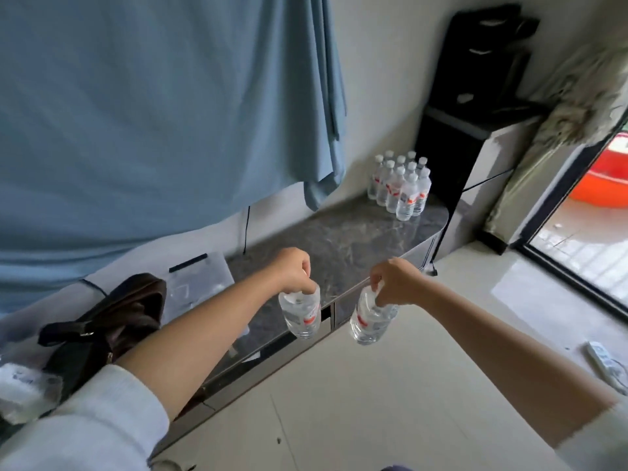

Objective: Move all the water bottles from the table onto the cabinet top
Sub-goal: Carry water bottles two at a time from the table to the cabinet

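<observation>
Marble cabinet top (339, 246) is right under you. Left hand (293, 270) and right hand (396, 283) each have fingers pinched round a bottle (300, 312) neck, so both hang free, well short of the cluster (401, 185) at its far end.

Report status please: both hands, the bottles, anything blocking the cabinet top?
Left hand and right hand each grip a clear plastic water bottle by the neck. Cluster of same bottles stands on grey marble cabinet top. Nothing blocking.
</observation>
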`<control>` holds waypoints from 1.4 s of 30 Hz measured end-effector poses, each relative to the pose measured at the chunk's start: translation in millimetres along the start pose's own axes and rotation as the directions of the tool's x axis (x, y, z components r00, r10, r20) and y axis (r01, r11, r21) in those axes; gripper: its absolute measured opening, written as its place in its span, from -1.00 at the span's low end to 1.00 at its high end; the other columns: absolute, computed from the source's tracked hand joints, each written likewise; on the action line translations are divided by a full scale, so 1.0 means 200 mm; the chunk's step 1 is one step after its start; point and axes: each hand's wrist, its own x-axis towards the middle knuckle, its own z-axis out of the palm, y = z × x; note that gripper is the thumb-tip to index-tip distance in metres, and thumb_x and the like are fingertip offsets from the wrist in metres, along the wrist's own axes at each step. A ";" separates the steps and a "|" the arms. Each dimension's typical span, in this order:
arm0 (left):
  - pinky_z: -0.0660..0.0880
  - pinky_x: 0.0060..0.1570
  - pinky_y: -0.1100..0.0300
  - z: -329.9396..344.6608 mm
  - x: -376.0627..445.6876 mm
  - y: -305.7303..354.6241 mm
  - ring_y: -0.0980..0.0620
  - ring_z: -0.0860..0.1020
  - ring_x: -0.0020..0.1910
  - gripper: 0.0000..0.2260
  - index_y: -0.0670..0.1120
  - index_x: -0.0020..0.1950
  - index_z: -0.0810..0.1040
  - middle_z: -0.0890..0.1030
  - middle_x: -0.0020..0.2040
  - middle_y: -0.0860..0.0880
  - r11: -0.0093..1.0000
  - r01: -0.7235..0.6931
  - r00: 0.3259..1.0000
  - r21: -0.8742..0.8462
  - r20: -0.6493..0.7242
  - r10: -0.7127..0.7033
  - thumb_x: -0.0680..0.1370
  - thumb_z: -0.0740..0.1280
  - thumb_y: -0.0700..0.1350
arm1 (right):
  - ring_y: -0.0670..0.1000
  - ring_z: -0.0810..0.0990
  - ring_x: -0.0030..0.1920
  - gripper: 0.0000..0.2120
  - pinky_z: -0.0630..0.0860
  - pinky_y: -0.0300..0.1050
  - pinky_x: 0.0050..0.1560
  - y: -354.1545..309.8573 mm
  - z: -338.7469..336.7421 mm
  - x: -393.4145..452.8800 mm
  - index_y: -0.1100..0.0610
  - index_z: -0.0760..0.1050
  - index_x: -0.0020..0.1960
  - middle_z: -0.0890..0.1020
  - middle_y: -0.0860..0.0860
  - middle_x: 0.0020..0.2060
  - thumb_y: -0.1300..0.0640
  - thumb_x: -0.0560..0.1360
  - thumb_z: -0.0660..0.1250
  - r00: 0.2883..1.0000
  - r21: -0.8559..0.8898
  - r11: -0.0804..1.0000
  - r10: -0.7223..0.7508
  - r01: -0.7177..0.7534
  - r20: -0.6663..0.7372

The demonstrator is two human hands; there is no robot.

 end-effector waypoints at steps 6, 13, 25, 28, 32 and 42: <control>0.29 -0.48 0.31 -0.06 0.59 0.21 0.13 0.38 -0.43 -0.74 -0.03 -0.41 0.35 0.42 -0.37 0.06 0.998 -0.038 0.999 -0.049 0.017 0.038 0.35 0.38 -0.25 | -0.06 0.39 -0.33 -0.76 0.21 -0.44 -0.51 0.35 -0.25 0.40 0.24 0.61 0.04 0.32 -0.13 -0.43 0.29 0.38 0.32 0.987 0.076 0.986 0.155 -0.151 -0.047; 0.28 -0.59 0.37 -0.05 1.20 0.56 0.13 0.37 -0.50 -0.75 -0.05 -0.41 0.35 0.42 -0.42 0.03 0.996 -0.032 0.996 -0.081 0.086 0.039 0.36 0.36 -0.27 | -0.06 0.43 -0.35 -0.81 0.40 -0.30 -0.42 0.88 -0.54 0.86 0.11 0.60 -0.09 0.50 0.01 -0.21 0.30 0.35 0.34 0.977 0.152 0.965 0.214 -0.212 0.003; 0.28 -0.63 0.45 -0.10 2.21 1.10 0.18 0.36 -0.46 -0.76 0.01 -0.39 0.35 0.41 -0.39 0.11 0.999 -0.031 0.995 -0.024 0.094 0.033 0.38 0.37 -0.17 | -0.02 0.43 -0.15 -0.76 0.27 -0.42 -0.44 1.66 -1.05 1.67 0.17 0.60 0.02 0.46 0.02 -0.11 0.28 0.37 0.37 0.985 0.121 0.977 0.172 -0.173 0.020; 0.32 -0.58 0.36 -0.07 2.44 1.16 0.15 0.39 -0.49 -0.76 0.00 -0.39 0.33 0.41 -0.39 0.10 0.999 0.005 0.992 -0.032 0.127 -0.001 0.38 0.37 -0.16 | -0.04 0.40 -0.11 -0.76 0.30 -0.39 -0.42 1.81 -1.13 1.84 0.14 0.60 0.04 0.47 0.04 -0.07 0.27 0.38 0.38 0.977 0.088 0.973 0.209 -0.211 0.037; 0.28 -0.50 0.30 -0.01 2.70 1.20 0.13 0.38 -0.48 -0.76 -0.01 -0.40 0.32 0.42 -0.39 0.09 0.998 0.059 0.984 -0.034 0.172 -0.052 0.37 0.36 -0.17 | -0.05 0.42 -0.10 -0.71 0.26 -0.40 -0.39 1.98 -1.18 2.08 0.21 0.59 0.09 0.53 0.09 -0.01 0.29 0.37 0.38 0.960 0.082 0.957 0.277 -0.279 0.039; 0.25 -0.46 0.32 0.19 3.15 1.37 0.03 0.44 -0.19 -0.72 0.00 -0.43 0.29 0.40 -0.36 0.09 0.989 0.132 0.967 -0.067 0.229 -0.113 0.37 0.36 -0.17 | 0.09 0.50 0.06 -0.67 0.37 -0.24 -0.10 2.37 -1.20 2.59 0.21 0.53 0.17 0.46 0.16 0.22 0.29 0.41 0.33 0.944 -0.001 0.950 0.310 -0.312 0.116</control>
